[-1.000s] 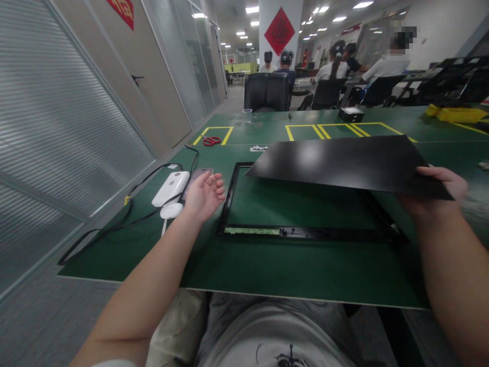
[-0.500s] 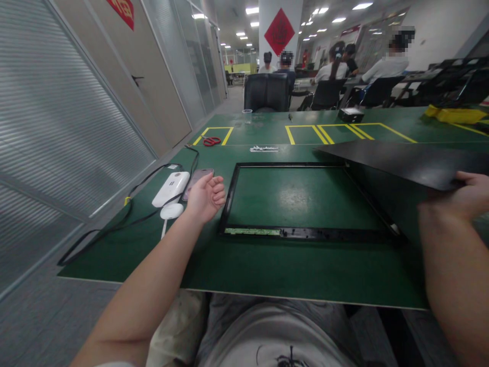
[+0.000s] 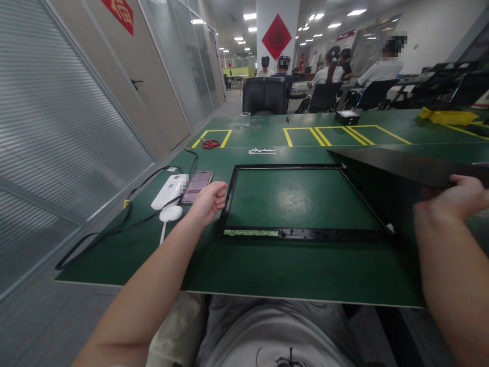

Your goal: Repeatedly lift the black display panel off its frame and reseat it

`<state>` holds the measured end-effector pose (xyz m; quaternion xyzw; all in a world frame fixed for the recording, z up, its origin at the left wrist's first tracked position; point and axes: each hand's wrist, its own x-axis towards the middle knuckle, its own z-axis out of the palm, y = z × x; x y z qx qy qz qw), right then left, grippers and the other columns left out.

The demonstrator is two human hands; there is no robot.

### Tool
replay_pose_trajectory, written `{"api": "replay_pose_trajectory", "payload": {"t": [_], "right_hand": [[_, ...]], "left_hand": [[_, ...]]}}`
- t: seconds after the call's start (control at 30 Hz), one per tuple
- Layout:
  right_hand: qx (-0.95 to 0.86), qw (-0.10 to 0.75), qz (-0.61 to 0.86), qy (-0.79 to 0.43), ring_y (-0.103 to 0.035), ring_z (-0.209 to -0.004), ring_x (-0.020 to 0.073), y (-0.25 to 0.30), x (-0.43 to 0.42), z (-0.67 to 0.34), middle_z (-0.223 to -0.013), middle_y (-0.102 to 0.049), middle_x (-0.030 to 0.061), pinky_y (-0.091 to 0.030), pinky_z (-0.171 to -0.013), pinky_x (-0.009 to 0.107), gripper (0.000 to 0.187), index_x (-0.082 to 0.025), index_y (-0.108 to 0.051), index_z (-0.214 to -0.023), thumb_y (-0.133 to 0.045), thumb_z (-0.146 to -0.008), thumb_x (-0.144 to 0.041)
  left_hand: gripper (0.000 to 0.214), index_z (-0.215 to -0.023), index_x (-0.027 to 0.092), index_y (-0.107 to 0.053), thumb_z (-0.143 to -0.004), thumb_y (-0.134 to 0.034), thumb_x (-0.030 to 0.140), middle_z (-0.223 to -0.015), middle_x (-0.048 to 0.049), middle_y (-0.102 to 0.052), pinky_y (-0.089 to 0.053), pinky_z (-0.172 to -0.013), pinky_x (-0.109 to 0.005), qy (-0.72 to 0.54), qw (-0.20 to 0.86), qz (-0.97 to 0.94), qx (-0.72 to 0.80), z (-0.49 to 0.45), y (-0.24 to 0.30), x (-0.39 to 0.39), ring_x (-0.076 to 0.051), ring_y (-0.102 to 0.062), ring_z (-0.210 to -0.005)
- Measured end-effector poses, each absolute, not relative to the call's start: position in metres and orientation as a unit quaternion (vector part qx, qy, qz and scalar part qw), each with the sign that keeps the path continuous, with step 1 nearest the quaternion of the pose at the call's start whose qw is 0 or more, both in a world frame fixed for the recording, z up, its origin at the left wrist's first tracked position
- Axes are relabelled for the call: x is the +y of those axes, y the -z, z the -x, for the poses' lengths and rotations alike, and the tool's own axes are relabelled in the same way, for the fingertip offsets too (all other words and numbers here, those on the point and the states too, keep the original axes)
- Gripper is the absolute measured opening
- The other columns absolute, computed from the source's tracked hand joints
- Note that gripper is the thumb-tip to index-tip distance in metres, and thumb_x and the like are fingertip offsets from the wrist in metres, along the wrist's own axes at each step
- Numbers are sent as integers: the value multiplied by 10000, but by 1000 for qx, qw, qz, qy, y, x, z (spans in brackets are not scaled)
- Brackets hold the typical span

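Observation:
A black rectangular frame point(image 3: 229, 199) lies flat on the green table point(image 3: 290, 270) in front of me. My left hand point(image 3: 208, 201) rests at the frame's left edge with its fingers curled in, and nothing shows in them. Off to the right, my right hand point(image 3: 456, 196) grips the near edge of a thin black panel point(image 3: 405, 163), held a little above the table beyond the frame's right side.
Left of the frame lie a phone point(image 3: 196, 185), a white power strip point(image 3: 166, 191), a round white puck point(image 3: 170, 213) and black cables point(image 3: 114, 229). Red scissors point(image 3: 209, 143), a clear cup point(image 3: 245, 118) and a small black box point(image 3: 347, 118) sit farther back. People sit on chairs behind the table.
My right hand has carried the black panel off the frame to the right. My left hand's fingers have curled in and moved against the frame's left edge.

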<state>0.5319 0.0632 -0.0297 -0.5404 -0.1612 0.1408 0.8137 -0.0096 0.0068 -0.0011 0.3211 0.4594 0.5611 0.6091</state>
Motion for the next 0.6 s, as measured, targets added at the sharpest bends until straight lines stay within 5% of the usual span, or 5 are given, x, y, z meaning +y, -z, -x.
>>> {"api": "replay_pose_trajectory", "payload": {"t": [0.33,0.6], "right_hand": [[-93,830,529,-149,-643,-872,126,16,54,-501,-1070,-528,3,-574,-639,308,481,-268,-332,-921,-436,-504,-51],[-59,811,546,-200,-627,-838,109,27,61,-499,-1014,-506,-37,-553,-625,271,535,-271,-312,-914,-423,-434,-62]], "left_hand": [[165,-756,159,-582,-695,-724,217,-549,71,-422,-174,-396,-158,-540,555,-405,486,9,9,6,-40,-313,-402],[131,-716,203,-697,-610,-774,207,-749,-29,-588,-387,-592,-271,-470,232,-594,611,19,16,7,-167,-468,-615]]}}
